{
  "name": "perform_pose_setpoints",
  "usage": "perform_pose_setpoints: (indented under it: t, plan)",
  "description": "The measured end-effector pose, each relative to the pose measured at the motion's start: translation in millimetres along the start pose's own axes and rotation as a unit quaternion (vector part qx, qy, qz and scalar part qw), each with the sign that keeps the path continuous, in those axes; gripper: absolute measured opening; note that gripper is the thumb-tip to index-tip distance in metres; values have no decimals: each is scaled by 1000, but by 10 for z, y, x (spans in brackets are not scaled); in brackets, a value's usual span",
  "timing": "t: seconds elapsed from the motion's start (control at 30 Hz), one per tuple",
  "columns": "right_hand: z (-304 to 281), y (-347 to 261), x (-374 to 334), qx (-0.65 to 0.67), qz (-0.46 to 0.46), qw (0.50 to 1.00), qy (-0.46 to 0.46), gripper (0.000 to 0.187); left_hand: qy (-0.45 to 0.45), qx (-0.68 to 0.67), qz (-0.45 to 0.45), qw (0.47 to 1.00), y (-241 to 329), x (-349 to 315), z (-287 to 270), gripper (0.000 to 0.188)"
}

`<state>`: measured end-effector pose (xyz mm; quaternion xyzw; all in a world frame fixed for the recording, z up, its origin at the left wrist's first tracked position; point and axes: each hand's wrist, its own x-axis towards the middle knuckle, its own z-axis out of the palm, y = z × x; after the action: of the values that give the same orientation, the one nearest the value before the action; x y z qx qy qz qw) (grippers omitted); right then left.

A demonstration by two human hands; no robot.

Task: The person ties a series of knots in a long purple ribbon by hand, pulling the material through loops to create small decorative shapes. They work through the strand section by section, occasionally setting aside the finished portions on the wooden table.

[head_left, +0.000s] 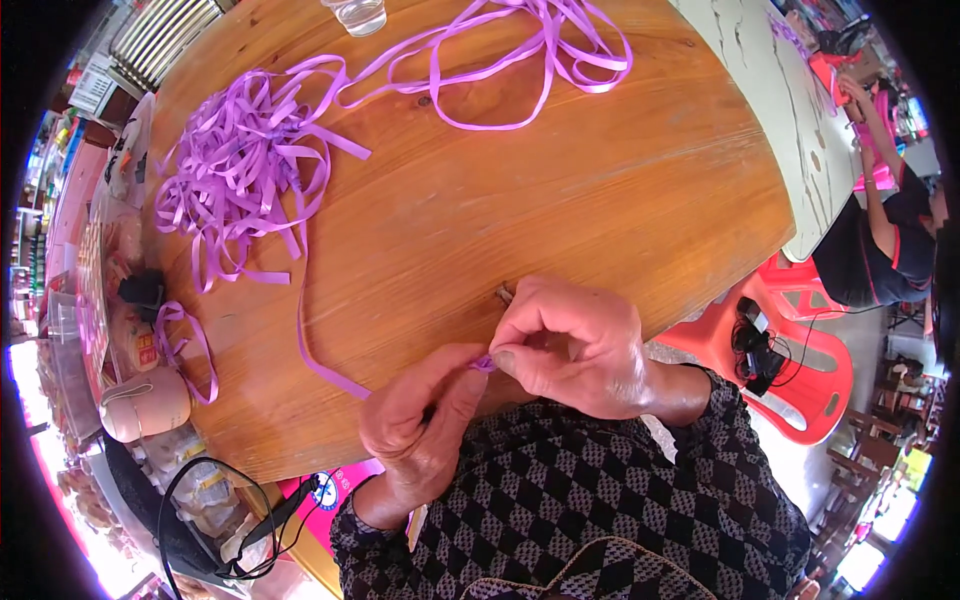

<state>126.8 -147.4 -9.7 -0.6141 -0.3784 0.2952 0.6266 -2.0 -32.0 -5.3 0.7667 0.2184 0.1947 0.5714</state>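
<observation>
Head view: your left hand (422, 415) and right hand (585, 350), grips narrow, pinch thin purple fabric ribbon (484, 363); bright-pink panel (350, 478) bears round blue-and-white emblem (324, 491).

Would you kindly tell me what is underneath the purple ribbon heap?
Under the loose outer strands of the purple ribbon heap, the wooden table shows; whatever lies beneath the heap's dense middle is covered and cannot be seen.

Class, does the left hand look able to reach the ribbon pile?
Probably yes: only tabletop and a ribbon strand lie between the left hand and pile, though that hand pinches a purple piece.
</observation>
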Motion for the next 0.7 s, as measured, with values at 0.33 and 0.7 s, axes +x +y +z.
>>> perform_pose_setpoints:
  t: [0.33,0.7]
  plan:
    - [47,82,-9,24,-29,999,9,8,6,188,166,968,-21,95,-70,16]
    - [61,116,-38,-33,-103,993,54,12,-47,-150,-135,978,99,61,-89,12]
